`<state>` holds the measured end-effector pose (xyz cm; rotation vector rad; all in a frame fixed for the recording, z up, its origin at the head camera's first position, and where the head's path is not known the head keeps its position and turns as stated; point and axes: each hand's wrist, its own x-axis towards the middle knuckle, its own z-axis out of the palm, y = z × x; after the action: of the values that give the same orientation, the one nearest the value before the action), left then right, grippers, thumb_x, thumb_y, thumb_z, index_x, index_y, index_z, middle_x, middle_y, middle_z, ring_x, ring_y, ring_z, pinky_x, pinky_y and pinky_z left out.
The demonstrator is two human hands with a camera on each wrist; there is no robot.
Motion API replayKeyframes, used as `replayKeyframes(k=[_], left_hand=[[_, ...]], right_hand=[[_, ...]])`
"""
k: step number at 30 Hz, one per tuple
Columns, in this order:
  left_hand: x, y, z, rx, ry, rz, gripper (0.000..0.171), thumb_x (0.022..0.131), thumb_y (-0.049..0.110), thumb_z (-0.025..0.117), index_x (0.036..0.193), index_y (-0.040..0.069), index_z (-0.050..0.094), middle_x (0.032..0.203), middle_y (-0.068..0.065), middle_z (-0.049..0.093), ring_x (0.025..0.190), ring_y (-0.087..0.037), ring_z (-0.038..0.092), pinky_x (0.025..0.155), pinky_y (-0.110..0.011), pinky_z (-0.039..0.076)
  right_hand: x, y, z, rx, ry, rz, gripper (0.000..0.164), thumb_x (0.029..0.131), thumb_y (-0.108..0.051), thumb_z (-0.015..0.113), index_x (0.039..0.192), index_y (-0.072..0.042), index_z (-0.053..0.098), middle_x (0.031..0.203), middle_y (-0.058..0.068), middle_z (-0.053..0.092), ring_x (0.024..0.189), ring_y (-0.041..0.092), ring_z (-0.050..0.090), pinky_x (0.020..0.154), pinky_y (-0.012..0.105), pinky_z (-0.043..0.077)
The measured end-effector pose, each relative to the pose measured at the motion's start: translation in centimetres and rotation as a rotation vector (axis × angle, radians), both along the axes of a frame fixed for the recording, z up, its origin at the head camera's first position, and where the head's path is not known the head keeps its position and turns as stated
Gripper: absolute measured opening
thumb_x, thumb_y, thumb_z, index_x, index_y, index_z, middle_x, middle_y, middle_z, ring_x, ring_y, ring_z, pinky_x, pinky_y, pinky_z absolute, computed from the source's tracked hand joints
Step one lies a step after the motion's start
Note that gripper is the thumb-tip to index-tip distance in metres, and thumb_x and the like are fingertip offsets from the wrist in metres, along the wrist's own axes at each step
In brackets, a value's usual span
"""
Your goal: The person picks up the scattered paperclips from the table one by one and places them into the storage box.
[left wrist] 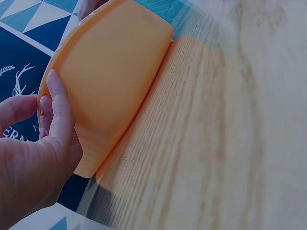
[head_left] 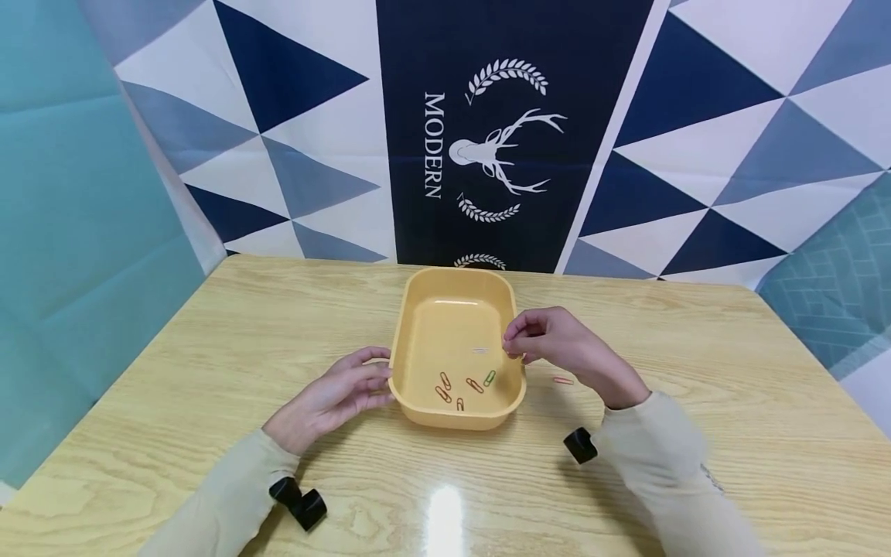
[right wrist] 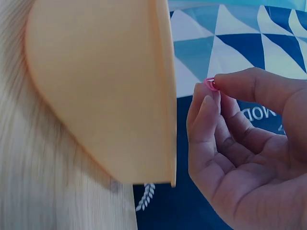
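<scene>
My left hand (head_left: 339, 394) holds the left rim of a yellow-orange plastic tray (head_left: 455, 421); in the left wrist view its fingertips meet the rim and outer wall (left wrist: 110, 67). Over the tray's right rim, my right hand (head_left: 557, 340) pinches a small pink paper clip (right wrist: 210, 84) between thumb and fingertips. Inside the tray lie several orange-red paper clips (head_left: 475, 385), a green paper clip (head_left: 490, 378) and a pale, thin paper clip (head_left: 480, 350). Another reddish-pink paper clip (head_left: 563, 380) rests on the table, partly beneath the right wrist.
The tray stands on a light wood-grain table (head_left: 292, 302), near its far edge. Behind it hangs a patterned cloth (head_left: 320, 62) with triangles and a deer print. Black straps (head_left: 580, 445) dangle from both sleeves.
</scene>
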<state>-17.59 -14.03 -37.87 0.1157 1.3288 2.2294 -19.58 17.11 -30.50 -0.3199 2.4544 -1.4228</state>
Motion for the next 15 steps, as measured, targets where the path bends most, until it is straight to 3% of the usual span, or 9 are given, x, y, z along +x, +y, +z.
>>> replayKeyframes(k=[5,15], left_hand=[[0.1,-0.1,0.3,-0.006,-0.015,0.015,0.024,0.096,-0.007,0.047,0.118,0.001,0.043,0.103,-0.016,0.06,0.089,-0.022,0.063,0.079,-0.03,0.056],[0.2,-0.1,0.3,-0.018,-0.007,0.002,0.027,0.095,-0.005,0.049,0.121,-0.001,0.041,0.102,-0.016,0.06,0.088,-0.021,0.063,0.078,-0.029,0.056]], right_hand=[[-0.2,-1.4,-0.4,-0.03,0.001,0.021,0.01,0.089,-0.003,0.065,0.094,0.005,0.062,0.082,0.007,0.065,0.081,0.024,0.063,0.07,0.03,0.055],[-0.2,-1.8,-1.0,-0.068,-0.001,0.046,0.014,0.087,-0.001,0.065,0.098,0.007,0.061,0.082,0.008,0.064,0.077,0.021,0.064,0.071,0.031,0.056]])
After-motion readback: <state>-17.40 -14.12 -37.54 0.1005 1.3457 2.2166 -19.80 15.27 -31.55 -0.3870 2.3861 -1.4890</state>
